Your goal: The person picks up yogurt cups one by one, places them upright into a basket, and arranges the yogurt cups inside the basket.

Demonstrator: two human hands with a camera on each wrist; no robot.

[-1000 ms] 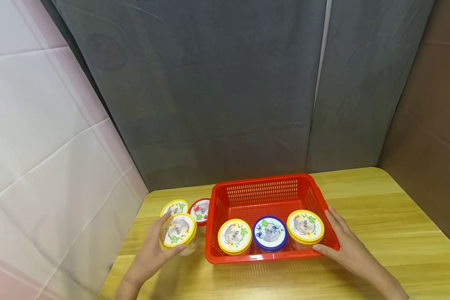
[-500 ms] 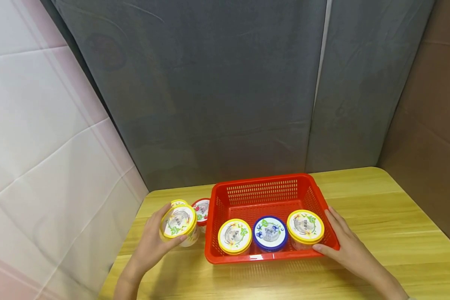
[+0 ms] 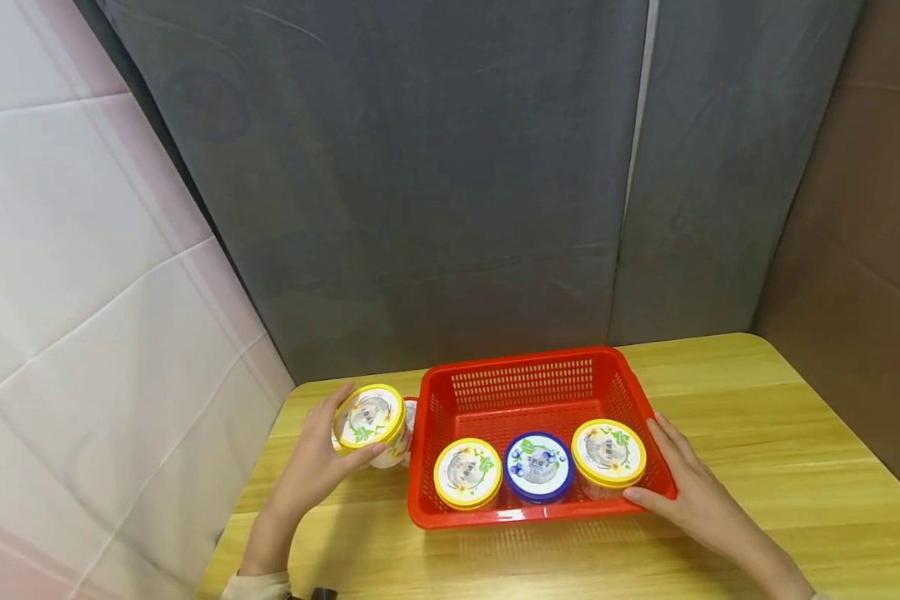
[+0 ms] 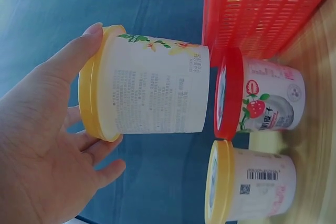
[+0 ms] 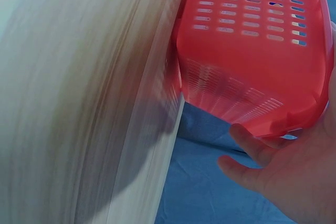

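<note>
My left hand (image 3: 318, 454) grips a white tub with a yellow lid (image 3: 371, 415) by its lid. In the left wrist view, this lifted tub (image 4: 157, 85) is clear of two tubs standing on the table, a red-lidded tub (image 4: 268, 95) with strawberry pictures and another yellow-lidded tub (image 4: 257, 182). The head view shows these two mostly hidden behind the held one. At the red plastic basket's (image 3: 525, 360) front right corner, my right hand (image 3: 690, 492) holds the rim, thumb inside and fingers outside. Along the basket's front stand a yellow-lidded tub (image 3: 468, 473), a blue-lidded tub (image 3: 538, 467) and another yellow-lidded tub (image 3: 609, 452).
The basket stands on a wooden table (image 3: 757, 433), with its back half bare of tubs. A dark grey cloth (image 3: 435, 183) hangs behind the table. Pale cloth (image 3: 105, 292) closes the left side and a brown panel (image 3: 862, 250) the right.
My left hand has raised the yellow-lidded tub and moved it back and slightly right, now covering the tubs behind. My right hand keeps its place on the basket.
</note>
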